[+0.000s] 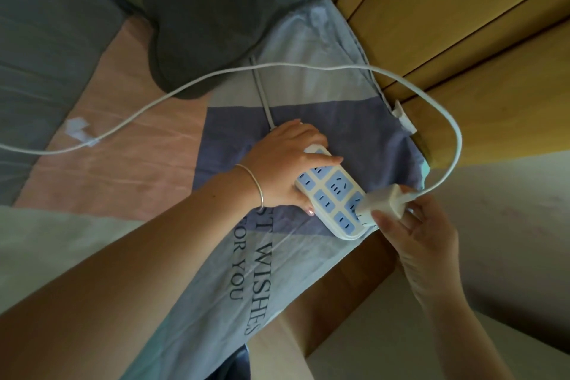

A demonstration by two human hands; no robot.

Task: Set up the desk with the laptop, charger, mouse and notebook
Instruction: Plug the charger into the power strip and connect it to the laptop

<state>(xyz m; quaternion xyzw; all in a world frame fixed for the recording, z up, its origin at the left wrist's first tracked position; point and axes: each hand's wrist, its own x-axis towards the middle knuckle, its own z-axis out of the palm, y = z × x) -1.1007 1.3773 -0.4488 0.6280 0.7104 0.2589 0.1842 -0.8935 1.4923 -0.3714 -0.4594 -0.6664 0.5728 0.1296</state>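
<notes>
A white power strip (334, 194) with blue sockets lies on a printed bedsheet (234, 120) near the bed's corner. My left hand (285, 163) grips the strip's far end, thumb on one side and fingers on the other. My right hand (413, 231) pinches a white charger brick (384, 200) that sits against a socket at the strip's near end. The charger's white cable (448, 120) loops up from the brick, arcs across the bed and runs off the left edge. Laptop, mouse and notebook are out of view.
A dark grey cushion (222, 15) lies at the head of the bed. Wooden panels (462, 25) stand at the upper right, close beside the strip. The strip's grey cord (262, 92) runs up under the cushion. A pale floor (493, 256) lies below right.
</notes>
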